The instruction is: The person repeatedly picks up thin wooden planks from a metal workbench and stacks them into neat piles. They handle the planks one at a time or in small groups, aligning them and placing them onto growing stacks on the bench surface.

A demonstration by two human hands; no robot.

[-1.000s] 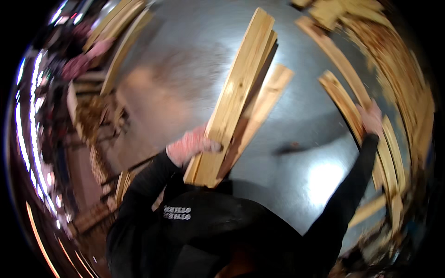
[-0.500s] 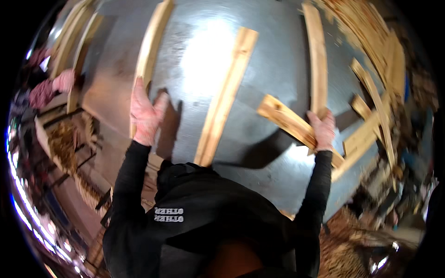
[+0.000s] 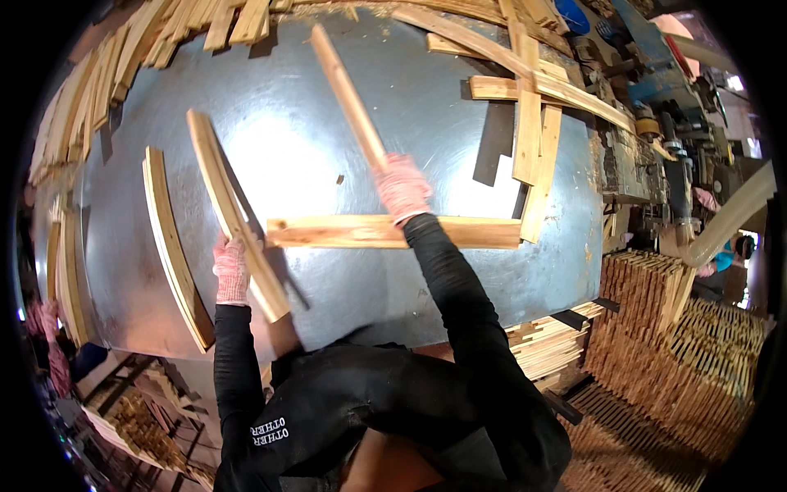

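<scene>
My left hand (image 3: 230, 269), in a pale pink knit glove, is closed on the lower part of a wooden strip (image 3: 220, 184), which slants toward my body and appears tilted off the table. My right hand (image 3: 402, 189), gloved alike, grips the near end of another strip (image 3: 348, 95) that points away and to the left. Beneath my right wrist, a wider wooden board (image 3: 328, 232) lies crosswise on the metal table (image 3: 361, 299). Left of my left hand rests a slightly curved-looking strip (image 3: 174, 250).
Loose boards (image 3: 527, 135) lie crossed at the far right, and several planks (image 3: 123, 70) line the far left edge. Machinery (image 3: 648, 127) stands beyond the table's right side. Stacked strips (image 3: 648, 328) fill the lower right. Another person's gloved hand (image 3: 51, 316) shows at far left.
The view has swung rightward. My left hand has left the left strip and closed on the middle one. My right hand still holds its strip, now slanting left; the board below it lies crosswise.
</scene>
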